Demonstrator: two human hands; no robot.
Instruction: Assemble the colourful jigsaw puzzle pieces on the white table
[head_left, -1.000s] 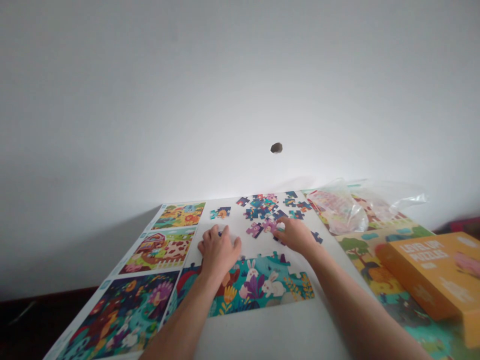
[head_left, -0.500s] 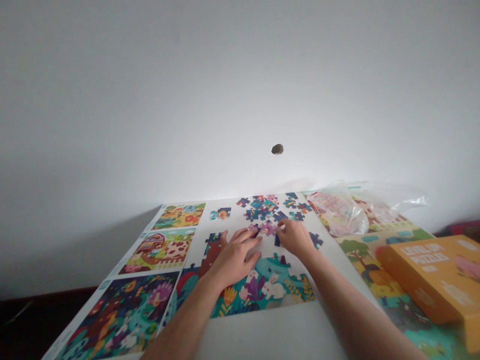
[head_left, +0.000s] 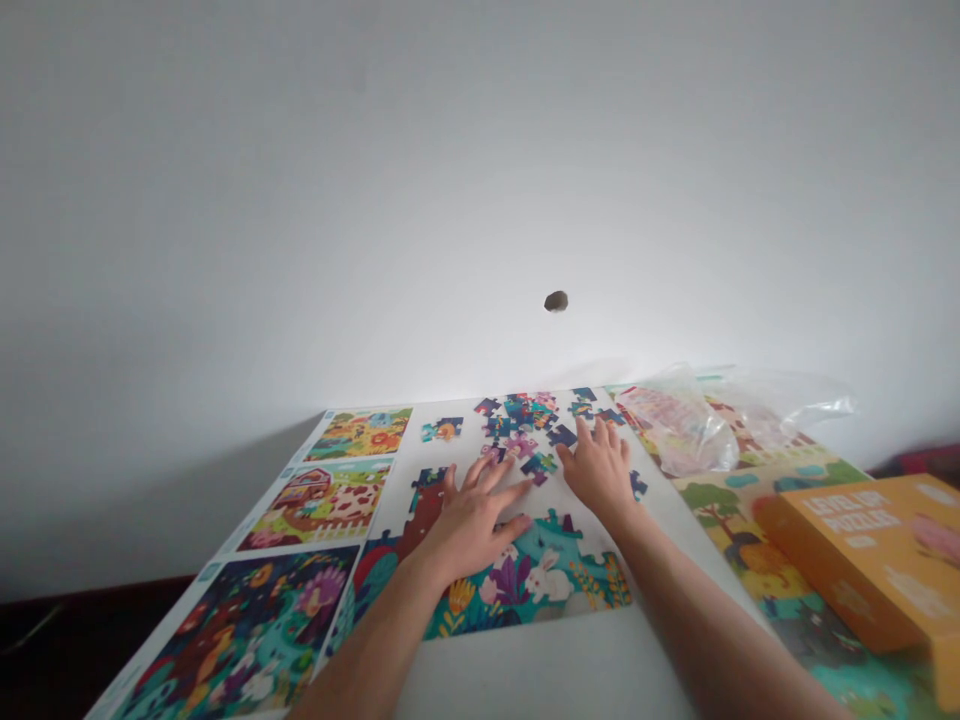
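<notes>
A partly joined jigsaw puzzle (head_left: 546, 580), with white rabbits and plants on teal, lies in front of me. My left hand (head_left: 474, 520) rests over its upper part with fingers spread, the fingertips near some pink puzzle pieces (head_left: 519, 446). My right hand (head_left: 600, 468) is also spread, its fingertips by the dark loose pieces on the right. Between the two hands lies a green and purple puzzle piece (head_left: 538, 467). Behind them is a cluster of loose puzzle pieces (head_left: 529, 410). What lies under my palms is hidden.
Three printed pictures run down the left, including a dark forest scene (head_left: 251, 640). A joined orange pair of pieces (head_left: 442, 430) sits apart. On the right are a clear plastic bag (head_left: 697, 430) and an orange puzzle box (head_left: 870, 560). A white wall (head_left: 450, 200) stands behind.
My right hand has gone from curled to spread and shifted slightly away from me. The green and purple piece now shows between my hands. The pink pieces have moved a little left and back.
</notes>
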